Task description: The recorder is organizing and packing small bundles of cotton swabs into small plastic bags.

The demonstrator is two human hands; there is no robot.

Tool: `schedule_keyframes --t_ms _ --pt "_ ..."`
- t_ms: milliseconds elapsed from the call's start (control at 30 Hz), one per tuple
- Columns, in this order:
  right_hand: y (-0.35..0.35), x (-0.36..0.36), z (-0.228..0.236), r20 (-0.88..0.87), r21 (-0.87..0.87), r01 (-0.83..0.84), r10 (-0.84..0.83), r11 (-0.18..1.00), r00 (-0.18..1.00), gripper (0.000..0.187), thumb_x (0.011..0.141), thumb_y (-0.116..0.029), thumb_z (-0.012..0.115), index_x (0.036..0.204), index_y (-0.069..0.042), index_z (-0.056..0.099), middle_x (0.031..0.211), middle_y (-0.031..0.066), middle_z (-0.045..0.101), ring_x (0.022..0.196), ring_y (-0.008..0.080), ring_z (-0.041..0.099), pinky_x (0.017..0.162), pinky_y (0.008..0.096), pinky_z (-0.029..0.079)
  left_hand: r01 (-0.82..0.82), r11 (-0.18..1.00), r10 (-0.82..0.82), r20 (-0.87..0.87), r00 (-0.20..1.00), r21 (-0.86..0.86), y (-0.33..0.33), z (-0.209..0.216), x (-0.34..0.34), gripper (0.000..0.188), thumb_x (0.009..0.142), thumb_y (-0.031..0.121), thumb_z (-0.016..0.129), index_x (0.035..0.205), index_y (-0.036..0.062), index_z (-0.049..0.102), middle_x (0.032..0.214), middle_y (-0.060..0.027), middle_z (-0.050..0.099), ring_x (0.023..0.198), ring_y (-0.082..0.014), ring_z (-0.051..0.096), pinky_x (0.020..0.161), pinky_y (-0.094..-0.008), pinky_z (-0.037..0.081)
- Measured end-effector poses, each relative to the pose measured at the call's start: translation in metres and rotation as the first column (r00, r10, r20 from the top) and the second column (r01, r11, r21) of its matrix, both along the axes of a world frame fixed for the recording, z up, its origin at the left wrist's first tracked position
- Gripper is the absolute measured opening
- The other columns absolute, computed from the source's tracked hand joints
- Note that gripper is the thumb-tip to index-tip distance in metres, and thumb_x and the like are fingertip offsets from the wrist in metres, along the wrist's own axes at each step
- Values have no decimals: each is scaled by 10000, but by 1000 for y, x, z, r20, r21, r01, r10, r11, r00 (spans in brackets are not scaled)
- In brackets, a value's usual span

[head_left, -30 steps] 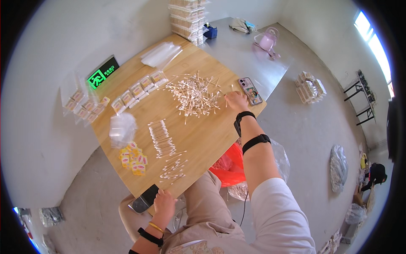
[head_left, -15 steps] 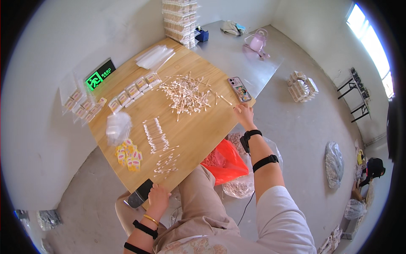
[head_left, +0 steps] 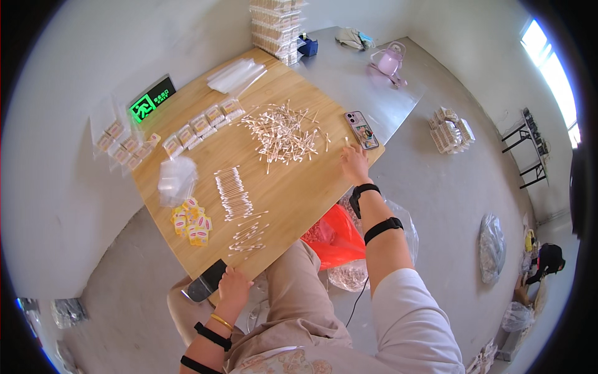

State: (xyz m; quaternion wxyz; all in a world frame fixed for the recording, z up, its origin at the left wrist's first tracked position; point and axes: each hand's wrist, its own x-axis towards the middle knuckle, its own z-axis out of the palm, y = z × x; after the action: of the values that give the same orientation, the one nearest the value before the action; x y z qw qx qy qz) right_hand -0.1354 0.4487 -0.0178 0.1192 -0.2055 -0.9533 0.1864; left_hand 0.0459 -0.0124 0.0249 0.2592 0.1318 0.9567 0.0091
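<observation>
My right hand (head_left: 355,164) is at the right edge of the wooden table (head_left: 311,193), just below a phone (head_left: 361,130) in a patterned case. Its fingers are closed, and the white tip of a cotton swab (head_left: 347,140) shows past them. To its left spreads a loose heap of cotton swabs (head_left: 283,134). My left hand (head_left: 234,286) rests curled at the near table corner, beside a black flat object (head_left: 208,280); whatever its fingers hold is hidden. A neat row of swabs (head_left: 233,194) lies mid-table, with several scattered swabs (head_left: 249,239) nearer me.
Clear plastic bags (head_left: 177,181) and yellow-white labels (head_left: 192,222) lie on the left. Packed small boxes (head_left: 202,124) line up behind, near long clear sleeves (head_left: 237,76). A green exit sign (head_left: 151,101) stands at the wall. A red bag (head_left: 336,237) sits below the table's right edge.
The swabs that lay between the heap and my right hand are gone from that spot. My right hand stays near the phone; my left has barely moved. The whole view has shifted slightly.
</observation>
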Motion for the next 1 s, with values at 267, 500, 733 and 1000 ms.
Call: schedule_keyframes --t_ms 267,500,733,1000 --pt "53 -37 28 -23 48 251 -250 967 968 498 802 -253 700 1290 -194 619 1379 102 532 1263 348 493 1035 485 431 -10 999 10 1 1000 -44 1 2 3 456 813 348 789 1042 3 597 1066 -154 559 984 -289 639 796 -373 562" --pt "90 -69 12 21 27 190 -190 981 982 719 788 -418 727 1382 -70 521 1363 175 540 1267 400 497 1038 487 437 -41 999 41 2 999 -2 5 8 3 439 780 291 814 1008 -7 586 1046 -177 562 973 -330 634 808 -406 540" --pt "96 -88 11 37 34 207 -208 978 977 810 768 -429 775 1390 7 492 1243 207 576 1168 378 547 1025 447 446 -29 999 29 2 1000 -27 8 7 3 418 769 282 817 972 5 577 1033 -169 555 966 -326 622 818 -411 518" --pt "72 -84 23 105 48 266 -269 963 957 774 735 -442 734 1338 0 533 1350 204 542 1242 397 506 1038 441 445 -4 998 3 -30 1000 -56 6 9 7 412 782 296 803 984 17 576 1017 -151 548 962 -301 609 806 -395 511"
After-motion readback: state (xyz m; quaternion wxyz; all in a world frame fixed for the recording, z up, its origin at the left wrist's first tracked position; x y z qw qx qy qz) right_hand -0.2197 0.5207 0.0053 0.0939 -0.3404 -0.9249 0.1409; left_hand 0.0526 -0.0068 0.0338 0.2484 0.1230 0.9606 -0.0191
